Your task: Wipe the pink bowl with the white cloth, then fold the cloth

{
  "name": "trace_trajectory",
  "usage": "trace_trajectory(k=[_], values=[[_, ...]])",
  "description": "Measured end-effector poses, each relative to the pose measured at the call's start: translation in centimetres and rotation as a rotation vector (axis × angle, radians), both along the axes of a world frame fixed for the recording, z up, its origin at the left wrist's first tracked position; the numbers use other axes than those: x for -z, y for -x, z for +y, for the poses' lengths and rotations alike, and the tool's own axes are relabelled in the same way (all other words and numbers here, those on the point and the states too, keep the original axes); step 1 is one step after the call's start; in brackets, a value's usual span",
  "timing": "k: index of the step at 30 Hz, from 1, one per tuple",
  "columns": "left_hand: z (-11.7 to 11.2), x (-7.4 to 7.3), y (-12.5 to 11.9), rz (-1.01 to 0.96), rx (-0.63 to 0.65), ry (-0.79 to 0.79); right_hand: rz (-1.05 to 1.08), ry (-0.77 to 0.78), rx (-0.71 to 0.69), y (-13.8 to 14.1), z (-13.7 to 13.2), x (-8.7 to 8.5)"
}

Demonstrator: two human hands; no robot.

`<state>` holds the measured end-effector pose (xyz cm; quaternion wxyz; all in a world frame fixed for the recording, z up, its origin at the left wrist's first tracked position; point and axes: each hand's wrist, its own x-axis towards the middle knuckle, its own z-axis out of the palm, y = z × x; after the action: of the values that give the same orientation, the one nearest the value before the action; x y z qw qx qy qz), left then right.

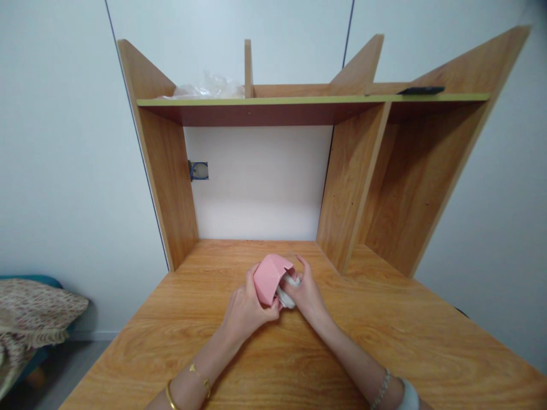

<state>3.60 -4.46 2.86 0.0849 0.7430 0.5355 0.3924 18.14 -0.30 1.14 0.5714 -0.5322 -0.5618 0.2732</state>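
A pink, faceted container [269, 277] is tilted on its side above the desk, its opening turned to the right. My left hand [248, 304] is closed around its left and lower side. At the opening, my right hand [304, 290] pinches a crumpled white cloth or tissue [287, 297], partly inside the container. Some of the fingertips of my right hand are hidden by the white material and the container's rim.
The wooden desk [273, 364] carries a shelf unit [265, 108] at its back. A clear plastic bag [209, 86] and a flat black object [421, 90] lie on the upper shelf. An opened wall box [199, 171] shows at the back left. A patterned cloth [38, 310] drapes over something blue at far left.
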Motion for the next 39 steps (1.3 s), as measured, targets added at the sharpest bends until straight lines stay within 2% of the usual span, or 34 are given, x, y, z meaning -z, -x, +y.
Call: trace_trajectory(k=[3, 8, 14, 19, 22, 27, 32, 35, 39], values=[[0.0, -0.1, 0.0, -0.002, -0.018, -0.005, 0.056, 0.026, -0.017, -0.2, 0.2, 0.0], [0.2, 0.2, 0.1, -0.008, 0.008, -0.017, 0.383, 0.220, -0.213, -0.4, 0.3, 0.3], [0.4, 0.5, 0.4, -0.048, 0.012, -0.029, 0.474, 0.201, -0.262, 0.0, -0.4, 0.2], [0.2, 0.4, 0.2, -0.045, 0.046, 0.006, 0.345, 0.168, -0.209, 0.3, 0.0, 0.5], [0.0, 0.2, 0.0, -0.024, 0.005, 0.039, 0.198, 0.110, -0.170, 0.0, 0.3, 0.3], [-0.3, -0.3, -0.2, 0.006, -0.038, 0.050, -0.198, -0.081, 0.008, -1.0, 0.0, -0.8], [-0.6, -0.5, -0.1, 0.014, 0.016, 0.021, -0.411, -0.291, 0.040, -1.5, -0.1, -1.3], [-0.6, -0.6, 0.3, 0.047, 0.057, 0.024, -0.416, -0.247, 0.063, -1.5, 0.1, -1.0], [-0.4, -0.7, 0.7, 0.073, 0.098, 0.010, -0.380, -0.040, -0.030, -1.6, 0.3, 0.0]])
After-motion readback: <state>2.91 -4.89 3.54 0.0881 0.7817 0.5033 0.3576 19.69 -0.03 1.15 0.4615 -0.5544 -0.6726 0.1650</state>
